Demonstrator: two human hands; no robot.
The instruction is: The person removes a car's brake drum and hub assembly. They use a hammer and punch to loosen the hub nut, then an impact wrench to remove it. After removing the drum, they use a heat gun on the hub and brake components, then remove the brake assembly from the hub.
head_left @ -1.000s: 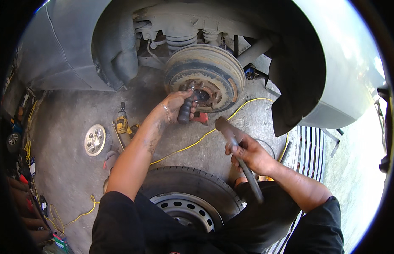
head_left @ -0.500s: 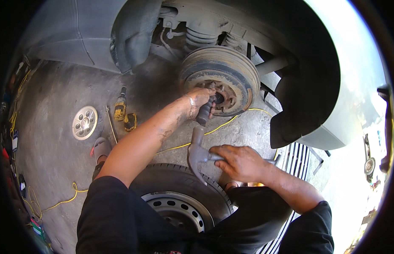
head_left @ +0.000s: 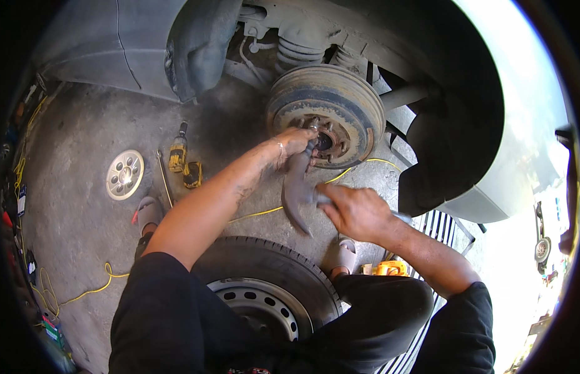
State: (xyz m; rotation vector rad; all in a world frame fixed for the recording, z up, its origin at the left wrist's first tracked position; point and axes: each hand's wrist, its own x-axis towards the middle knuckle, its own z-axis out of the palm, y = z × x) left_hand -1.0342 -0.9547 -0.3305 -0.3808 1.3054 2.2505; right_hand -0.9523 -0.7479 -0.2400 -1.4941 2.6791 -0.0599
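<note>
A rusty brake drum (head_left: 324,96) with wheel studs round its hub sits under the raised vehicle. My left hand (head_left: 294,142) is closed at the hub, round a dark tool with a ribbed handle (head_left: 311,147). The tool's tip is hidden by my fingers, and most of its handle is now behind a hammer. My right hand (head_left: 358,212) grips this claw hammer (head_left: 295,190) by its handle. The hammer's head is up against the handle end of the tool, its curved claw pointing back toward me.
A wheel with its tyre (head_left: 265,255) lies between my legs. On the floor to the left are a wheel cover (head_left: 125,175), a yellow cordless impact driver (head_left: 178,153) and a long metal bar (head_left: 164,177). A yellow cord (head_left: 256,215) crosses the concrete. Dark wheel-arch lining (head_left: 452,124) hangs at right.
My right hand has swung the hammer up and forward, from below the ribbed handle to its end. My left hand has stayed at the hub. An orange object by my right foot shows more fully.
</note>
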